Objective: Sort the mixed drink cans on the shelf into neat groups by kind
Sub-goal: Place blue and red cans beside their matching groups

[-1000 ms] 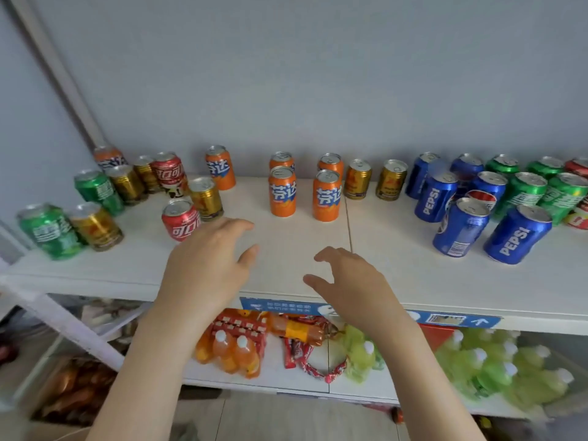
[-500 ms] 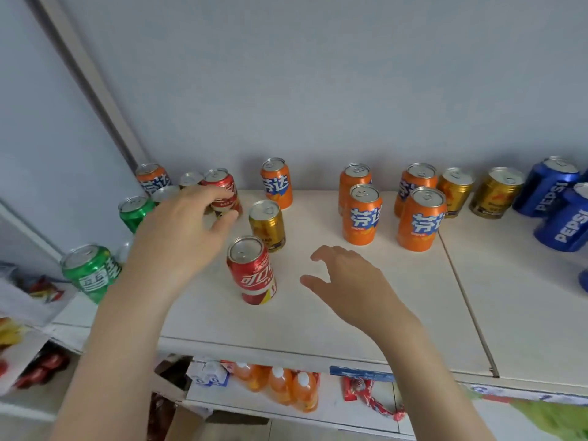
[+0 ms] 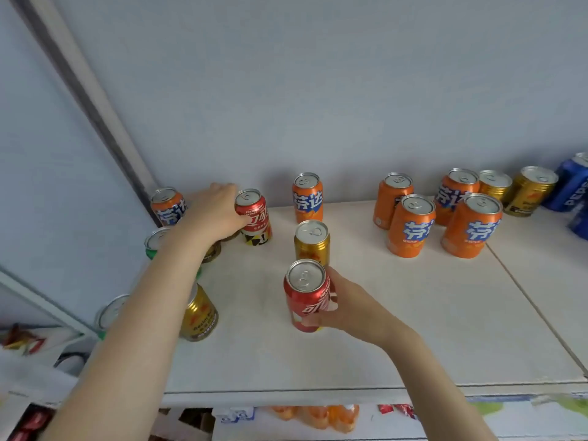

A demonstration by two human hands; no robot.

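Mixed drink cans stand on a white shelf [image 3: 413, 329]. My right hand [image 3: 350, 305] grips a red cola can [image 3: 305, 297] near the shelf's middle front. My left hand [image 3: 219, 213] reaches to the back left and holds a second red cola can [image 3: 256, 218] from its left side. A gold can [image 3: 311, 241] stands just behind the front red can. One orange can [image 3: 307, 198] is at the back, another orange can [image 3: 167, 206] sits in the left corner. Several orange cans [image 3: 413, 226] cluster at the right.
Gold cans [image 3: 531, 190] and blue Pepsi cans [image 3: 572, 184] stand at the far right. Under my left arm are a gold can [image 3: 200, 315] and green cans [image 3: 156, 240], partly hidden. A slanted shelf post [image 3: 95, 100] borders the left. Orange bottles [image 3: 315, 416] lie on the shelf below.
My right hand moved forward and closed round the front red cola can. My left hand reached further back and took hold of the rear red cola can. The view has shifted left and closer.
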